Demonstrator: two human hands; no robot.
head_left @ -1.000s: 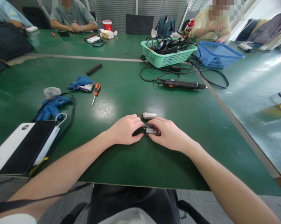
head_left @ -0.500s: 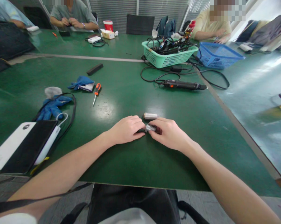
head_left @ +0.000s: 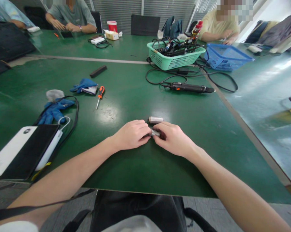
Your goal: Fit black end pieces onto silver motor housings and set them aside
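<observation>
The left hand (head_left: 130,135) and right hand (head_left: 173,139) curl inward, pinching a small silver metal cylinder (head_left: 155,132) between them, just above the green table (head_left: 126,174). A second silver cylinder (head_left: 156,120) lies just beyond the fingers, apart from them. Farther off lie an orange-handled screwdriver (head_left: 100,96) and a black electric screwdriver (head_left: 189,88).
</observation>
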